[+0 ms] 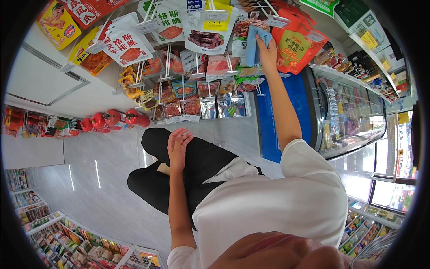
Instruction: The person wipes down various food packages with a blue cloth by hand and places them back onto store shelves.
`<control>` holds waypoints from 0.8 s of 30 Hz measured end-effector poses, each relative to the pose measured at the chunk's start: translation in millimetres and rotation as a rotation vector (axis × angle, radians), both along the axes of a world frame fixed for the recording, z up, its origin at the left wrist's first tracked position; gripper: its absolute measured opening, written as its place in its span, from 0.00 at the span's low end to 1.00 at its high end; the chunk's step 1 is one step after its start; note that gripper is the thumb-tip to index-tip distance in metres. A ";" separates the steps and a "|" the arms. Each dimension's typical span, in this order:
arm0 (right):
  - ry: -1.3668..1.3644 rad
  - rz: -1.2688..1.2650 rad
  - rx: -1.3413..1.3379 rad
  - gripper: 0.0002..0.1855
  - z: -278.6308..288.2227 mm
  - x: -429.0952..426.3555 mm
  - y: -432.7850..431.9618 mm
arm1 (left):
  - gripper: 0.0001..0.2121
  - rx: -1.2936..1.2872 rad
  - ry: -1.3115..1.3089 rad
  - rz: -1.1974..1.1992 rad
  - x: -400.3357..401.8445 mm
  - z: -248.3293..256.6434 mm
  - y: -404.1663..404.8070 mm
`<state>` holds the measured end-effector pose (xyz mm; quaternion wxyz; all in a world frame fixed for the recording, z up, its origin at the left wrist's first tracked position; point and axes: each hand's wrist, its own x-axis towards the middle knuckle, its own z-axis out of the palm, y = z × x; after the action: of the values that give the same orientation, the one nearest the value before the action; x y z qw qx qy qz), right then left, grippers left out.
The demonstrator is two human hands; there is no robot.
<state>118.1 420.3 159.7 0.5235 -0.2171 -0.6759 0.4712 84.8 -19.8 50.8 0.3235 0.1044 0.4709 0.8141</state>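
A folded light-blue cloth (252, 47) is gripped in my right hand (267, 50), raised at the end of an outstretched arm. The cloth lies against the hanging snack pouches, just left of a red pouch (295, 43) with a gold-green panel. Left of it hangs a large white pouch (206, 37) picturing dark meat strips. My left hand (178, 146) rests by my bent knee in black trousers (205, 151), its fingers loosely spread and holding nothing.
Metal display hooks (168, 64) with price tags jut out among the packets. A blue-sided freezer (285, 111) with a glass top stands to the right. Several red fire extinguishers (114, 117) sit at the left. Stocked shelves (84, 248) line the lower left above the grey tiled floor (111, 181).
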 end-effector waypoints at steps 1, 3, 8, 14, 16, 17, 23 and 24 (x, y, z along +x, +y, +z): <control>0.007 0.036 -0.021 0.17 -0.4 2.7 3.7 | 0.14 -0.002 0.000 0.002 0.3 -0.2 -0.6; 0.009 -0.056 -0.007 0.18 -2.7 5.3 5.4 | 0.14 -0.023 -0.008 0.007 0.6 0.1 -0.1; 0.066 -0.013 -0.108 0.21 -10.2 9.4 15.5 | 0.14 -0.005 -0.027 -0.013 -2.6 -1.2 3.5; 0.064 0.181 -0.439 0.21 -13.5 20.8 22.4 | 0.13 0.004 -0.024 -0.078 -3.1 1.4 17.4; 0.007 0.161 -0.383 0.21 -11.4 18.5 13.1 | 0.13 -0.025 0.013 -0.101 -2.1 0.0 17.7; -0.021 0.150 -0.335 0.22 -11.6 18.9 6.5 | 0.13 -0.039 0.031 -0.111 -3.8 -0.3 16.3; -0.097 0.076 -0.133 0.29 -25.7 17.6 -7.2 | 0.13 0.038 -0.014 -0.068 -3.9 -0.2 9.4; -0.064 0.053 -0.176 0.30 -22.6 13.9 -3.8 | 0.14 0.037 -0.017 -0.064 -3.7 -1.4 8.0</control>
<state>131.9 416.5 137.1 0.4681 -0.2592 -0.6535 0.5354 81.1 -11.8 49.4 0.3513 0.1184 0.4492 0.8129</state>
